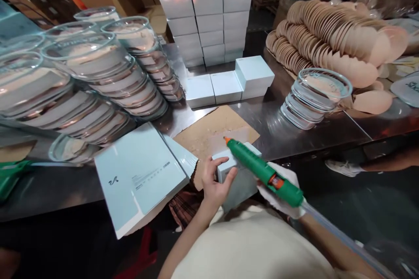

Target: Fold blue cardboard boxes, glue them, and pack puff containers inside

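We hold a small pale-blue box at the near table edge, w/ our left hand cupped on it: thumb on the near face, fingers curled over the top-left corner, half open. Our right hand, in a white glove, is wrapped tight round a green glue gun; its orange nozzle sits just past the box's far top edge, above our left fingertips. Can't tell if the tip touches the box.

Under and beyond the box lies a brown cardboard sheet on the steel table. Left of our left fingers, a stack of flat pale-blue cartons overhangs the table edge. Further out, beyond the fingers, three white boxes stand in a row, w/ a tall wall of white boxes behind. Far left: leaning stacks of clear round lids. Right of the gun hand: a short stack of clear lids, then rows of beige round pads beyond it.
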Available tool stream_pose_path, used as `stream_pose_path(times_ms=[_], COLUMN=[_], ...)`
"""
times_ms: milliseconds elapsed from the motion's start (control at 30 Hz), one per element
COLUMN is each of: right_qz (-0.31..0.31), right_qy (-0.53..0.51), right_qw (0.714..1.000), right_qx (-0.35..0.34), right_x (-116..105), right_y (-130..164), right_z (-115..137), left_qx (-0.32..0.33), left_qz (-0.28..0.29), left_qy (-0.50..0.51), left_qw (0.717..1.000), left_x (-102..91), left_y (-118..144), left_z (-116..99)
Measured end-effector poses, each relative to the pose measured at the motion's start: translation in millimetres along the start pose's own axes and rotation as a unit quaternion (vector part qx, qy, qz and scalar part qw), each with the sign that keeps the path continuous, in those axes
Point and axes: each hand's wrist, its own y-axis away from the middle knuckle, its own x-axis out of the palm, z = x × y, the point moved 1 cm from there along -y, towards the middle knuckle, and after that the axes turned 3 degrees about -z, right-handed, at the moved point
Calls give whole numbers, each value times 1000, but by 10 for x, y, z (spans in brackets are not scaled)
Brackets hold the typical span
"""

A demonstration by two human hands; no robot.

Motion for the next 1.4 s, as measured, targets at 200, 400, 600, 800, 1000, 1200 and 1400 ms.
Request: stream_pose_path(times_ms=[200,400,600,800,1000,1200,1400], right_qz=[15,-63,-32,-50,43,150,285], right_qy=[96,73,-92,7,-232,-345,-136], right_qw=[993,993,921,923,945,920,927], right_qx=[-72,63,376,382,226,114,-201], right_x=[205,60,190,-127,95,213,-20], right_y=[-26,15,-383,-750,-863,-949,-959], right_z=[71,-396,-753,-784,-319,-371,-184], left_qx=[43,-32,-49,-75,-51,-98,-45], left_qz=[-7,-9,-33,-34,14,-43,-21], left_qy=[7,-16,13,34,67,187,218], left_qw=[999,999,998,996,996,976,975], left_x=[-8,-142,-229,-273,-238,-176,-310], left_y=[20,113,94,43,7,-60,-221], left_z=[-64,71,109,50,7,14,80])
